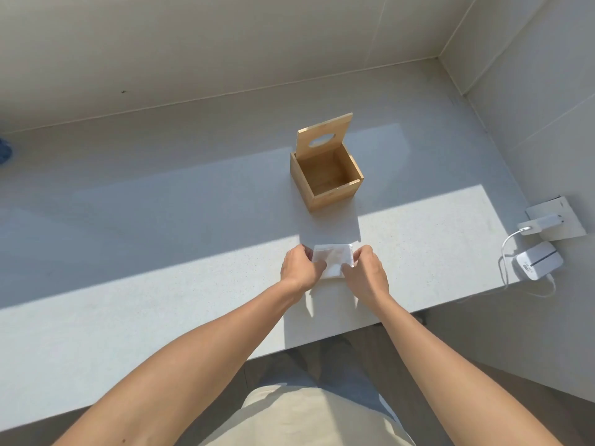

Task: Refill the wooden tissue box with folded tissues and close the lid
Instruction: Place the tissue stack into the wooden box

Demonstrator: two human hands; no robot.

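Note:
A square wooden tissue box (335,196) stands on the white counter, empty inside. Its hinged lid (323,136), with an oval slot, stands upright at the back edge. Nearer me, a white stack of folded tissues (331,257) sits just above the counter in sunlight. My left hand (299,267) grips its left side and my right hand (365,272) grips its right side, fingers curled around the edges. The tissues are about a hand's length in front of the box.
The counter (161,284) runs to a tiled wall behind and to the right. At the right edge lie a small white device (539,260), its cable, and a white charger on a flat white plate (557,220). A blue object (4,151) shows at far left.

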